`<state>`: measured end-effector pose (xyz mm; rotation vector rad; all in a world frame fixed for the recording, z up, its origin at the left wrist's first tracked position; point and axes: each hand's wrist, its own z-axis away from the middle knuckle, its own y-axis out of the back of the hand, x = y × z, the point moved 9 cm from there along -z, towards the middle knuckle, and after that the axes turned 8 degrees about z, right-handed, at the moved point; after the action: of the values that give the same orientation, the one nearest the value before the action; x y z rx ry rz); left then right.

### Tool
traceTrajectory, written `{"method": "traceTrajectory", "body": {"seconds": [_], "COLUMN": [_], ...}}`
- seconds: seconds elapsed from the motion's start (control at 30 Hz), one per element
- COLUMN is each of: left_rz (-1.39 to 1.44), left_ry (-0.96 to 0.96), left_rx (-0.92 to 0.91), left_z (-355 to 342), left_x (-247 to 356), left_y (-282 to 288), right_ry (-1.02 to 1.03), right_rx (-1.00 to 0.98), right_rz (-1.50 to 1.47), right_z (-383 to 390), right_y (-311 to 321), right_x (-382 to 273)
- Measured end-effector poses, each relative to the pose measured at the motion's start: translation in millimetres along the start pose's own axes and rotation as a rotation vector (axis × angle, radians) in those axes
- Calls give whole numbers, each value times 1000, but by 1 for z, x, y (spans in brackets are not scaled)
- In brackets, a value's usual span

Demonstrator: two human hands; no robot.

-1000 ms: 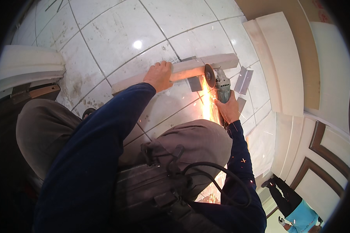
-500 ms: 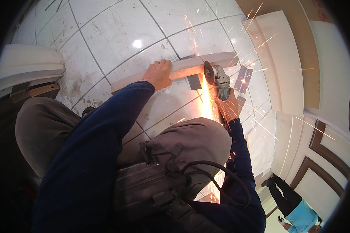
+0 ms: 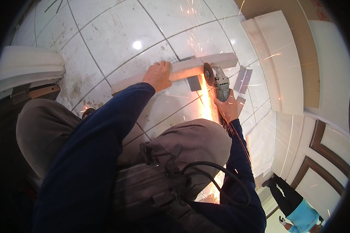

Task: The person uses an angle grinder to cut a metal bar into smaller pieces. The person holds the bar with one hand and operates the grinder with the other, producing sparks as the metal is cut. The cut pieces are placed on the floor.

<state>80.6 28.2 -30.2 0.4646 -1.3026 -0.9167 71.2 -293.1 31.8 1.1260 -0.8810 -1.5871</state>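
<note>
My left hand [image 3: 158, 75] is closed over a long pale bar [image 3: 132, 79] lying across the floor, pressing on its middle part. In my right hand [image 3: 229, 105] is an angle grinder [image 3: 222, 82], gripped round its body. Its thin disc [image 3: 209, 74] meets the near side of the bar, right of my left hand. A bright stream of sparks [image 3: 205, 99] shoots from the disc back toward my knee, and some fly beyond the bar. A dark flat piece [image 3: 194, 83] sticks out from beneath the bar beside the disc.
A grey metal strip [image 3: 243, 79] lies right of the grinder. Curved-looking pale panels [image 3: 278, 62] and a brown board [image 3: 311, 66] stand along the right. A black cable [image 3: 221, 171] loops over my lap. Another person in a blue top [image 3: 302, 215] is at lower right.
The grinder's body and my right hand have shifted very slightly, and fewer sparks spread to the right. My left hand and the bar stay put.
</note>
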Motion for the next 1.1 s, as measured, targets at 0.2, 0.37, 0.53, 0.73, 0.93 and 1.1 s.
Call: {"method": "traceTrajectory", "body": {"seconds": [0.2, 0.37, 0.53, 0.73, 0.93, 1.1], "left_rz": [2, -3, -5, -6, -7, -7], "left_ry": [-9, -7, 1, 1, -6, -3], "left_rx": [16, 4, -6, 1, 15, 12], "left_z": [1, 0, -1, 0, 0, 0], "left_x": [-2, 1, 1, 0, 1, -1], "left_y": [-1, 0, -1, 0, 0, -2], "right_ry": [-16, 4, -2, -46, 41, 7], "right_rx": [-21, -13, -40, -41, 47, 16], "right_rz": [-60, -17, -47, -7, -40, 7], "right_z": [-1, -1, -1, -1, -1, 2], "right_y": [2, 0, -6, -4, -1, 1], "right_x": [-5, 2, 9, 5, 0, -1]}}
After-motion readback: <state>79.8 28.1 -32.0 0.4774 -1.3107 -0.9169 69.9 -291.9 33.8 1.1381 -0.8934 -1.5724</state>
